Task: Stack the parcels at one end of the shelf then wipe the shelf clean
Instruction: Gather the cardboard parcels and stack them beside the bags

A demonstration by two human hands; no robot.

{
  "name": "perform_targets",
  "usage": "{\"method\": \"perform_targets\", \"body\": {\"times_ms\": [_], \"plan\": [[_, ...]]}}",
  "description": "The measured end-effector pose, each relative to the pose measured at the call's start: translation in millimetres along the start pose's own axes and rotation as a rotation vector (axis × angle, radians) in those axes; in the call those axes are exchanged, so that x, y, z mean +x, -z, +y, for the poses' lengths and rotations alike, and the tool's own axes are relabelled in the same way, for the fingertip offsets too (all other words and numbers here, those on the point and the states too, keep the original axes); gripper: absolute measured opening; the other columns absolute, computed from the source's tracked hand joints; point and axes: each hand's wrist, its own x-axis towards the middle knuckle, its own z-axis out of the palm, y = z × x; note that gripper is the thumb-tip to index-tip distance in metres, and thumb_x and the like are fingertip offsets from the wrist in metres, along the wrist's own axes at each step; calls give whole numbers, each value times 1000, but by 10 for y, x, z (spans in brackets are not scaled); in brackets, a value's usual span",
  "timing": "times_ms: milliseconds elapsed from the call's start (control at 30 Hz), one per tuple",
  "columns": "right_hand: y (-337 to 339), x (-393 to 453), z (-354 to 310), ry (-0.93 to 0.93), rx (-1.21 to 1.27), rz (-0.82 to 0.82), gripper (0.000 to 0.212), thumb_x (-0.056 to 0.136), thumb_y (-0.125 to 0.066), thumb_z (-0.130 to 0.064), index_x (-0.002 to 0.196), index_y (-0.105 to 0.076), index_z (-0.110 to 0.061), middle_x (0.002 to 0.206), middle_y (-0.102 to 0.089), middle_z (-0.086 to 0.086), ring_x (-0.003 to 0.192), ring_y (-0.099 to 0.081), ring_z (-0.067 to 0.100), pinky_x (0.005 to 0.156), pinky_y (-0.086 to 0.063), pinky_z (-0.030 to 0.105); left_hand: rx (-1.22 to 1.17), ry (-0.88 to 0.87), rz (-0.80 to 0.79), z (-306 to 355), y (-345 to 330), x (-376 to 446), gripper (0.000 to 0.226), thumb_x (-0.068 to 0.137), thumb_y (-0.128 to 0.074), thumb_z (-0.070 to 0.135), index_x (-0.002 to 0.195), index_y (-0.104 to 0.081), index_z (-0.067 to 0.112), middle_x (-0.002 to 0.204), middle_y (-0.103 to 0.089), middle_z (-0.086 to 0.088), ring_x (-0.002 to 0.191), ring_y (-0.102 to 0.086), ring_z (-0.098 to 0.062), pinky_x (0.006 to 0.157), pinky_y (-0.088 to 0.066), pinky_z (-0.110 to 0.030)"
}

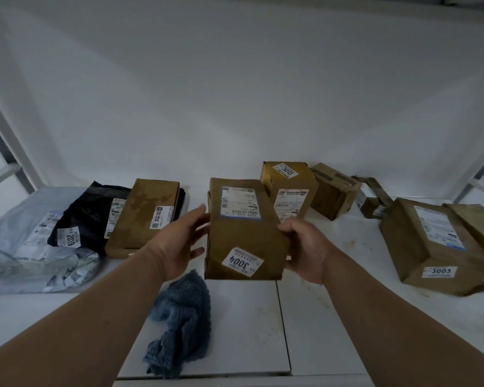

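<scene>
Item: parcel 3004 [243, 230], held above shelf [333, 317]. Long axis front-to-back. Right hand [305, 247] grips right edge; left hand [179, 241] fingers straight, against left edge. Left-end parcel pile [143, 216] nearer left hand.

Box 3004 [243, 230] is held above the middle of the shelf [313, 331], between the left hand [179, 244] and right hand [305, 250]. A cloth [179, 319] lies below it, toward the front. At the left, a box [144, 216] leans on a bag [87, 216] set upon a mailer [25, 252]. Box 3013 [289, 188] stands behind, with box 3003 [430, 244] at the right.
</scene>
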Motion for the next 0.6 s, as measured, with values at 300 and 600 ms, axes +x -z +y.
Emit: {"method": "perform_targets", "body": {"times_ms": [300, 600], "plan": [[-43, 46, 108, -48, -109, 16, 58, 70, -58, -7, 128, -60, -12, 117, -63, 10, 95, -57, 23, 64, -49, 30, 34, -46, 90, 55, -77, 19, 29, 91, -60, 14, 120, -61, 20, 118, -69, -2, 120, -55, -17, 95, -44, -43], [-60, 14, 2, -8, -140, -11, 55, 69, -61, -9, 124, -63, -19, 123, -65, 9, 108, -58, 26, 80, -51, 38, -24, -50, 103, 21, -134, 6, 33, 91, -58, 7, 122, -60, 18, 112, -71, -5, 114, -59, -19, 81, -49, -40]]}}
